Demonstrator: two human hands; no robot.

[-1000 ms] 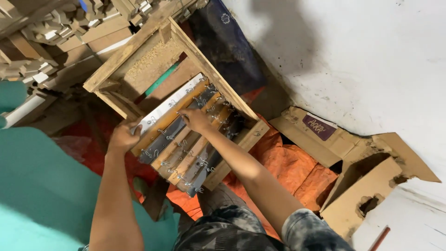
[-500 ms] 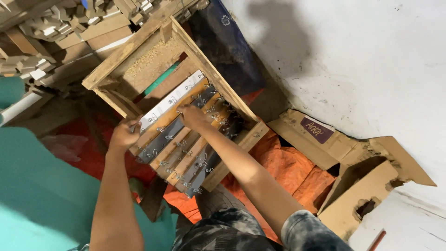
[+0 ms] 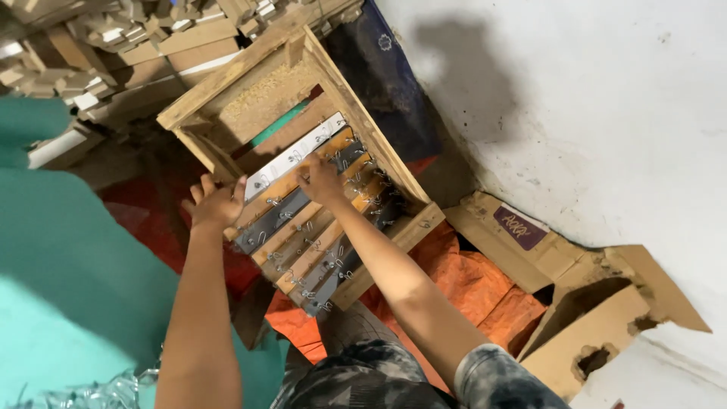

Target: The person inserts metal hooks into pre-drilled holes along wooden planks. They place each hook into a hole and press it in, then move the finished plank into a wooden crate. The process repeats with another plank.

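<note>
The teal sheet (image 3: 68,265) is spreading soft and limp across the left, with clear plastic scraps (image 3: 98,390) crinkling at its lower edge. Just right of it the left hand (image 3: 214,204) is resting against the left end of the strips (image 3: 303,216), fingers fanned loose and closing on nothing. Those strips, wood alternating with grey metal, are lying side by side across the tilted crate (image 3: 235,79) and bristling with small wire hooks. They look stiff and fairly light, but the hooks would snag skin, so the bare ends are likely the safer place to hold. The right hand (image 3: 322,179) is pressing fingertips down on one wooden strip near the top of the row; I cannot tell if it is pinching a hook. Rough offcuts (image 3: 98,45) are piled behind the crate. Further right, orange tarp (image 3: 485,284) is lying crumpled beside torn cardboard (image 3: 598,318) against the white wall (image 3: 591,98).
</note>
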